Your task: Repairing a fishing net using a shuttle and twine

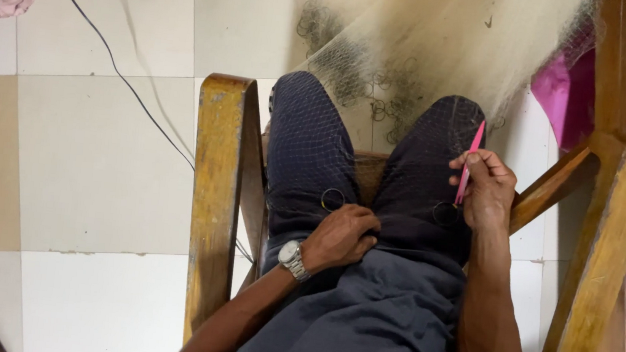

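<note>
Sitting on a wooden chair [217,190], the person has a fine fishing net [432,50] spread over both knees. The right hand [486,191] is closed around a pink netting needle [470,162], whose long axis stands nearly upright, tip pointing away from the body. The left hand [341,236] is curled shut, pinching the net edge between the thighs. A small metal ring [332,198] lies just above the left hand, another ring [445,213] just beside the right hand, so each hand has one ring close.

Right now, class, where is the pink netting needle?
In the head view, the pink needle is pinched upright in the right hand, over the net-covered right knee.
</note>
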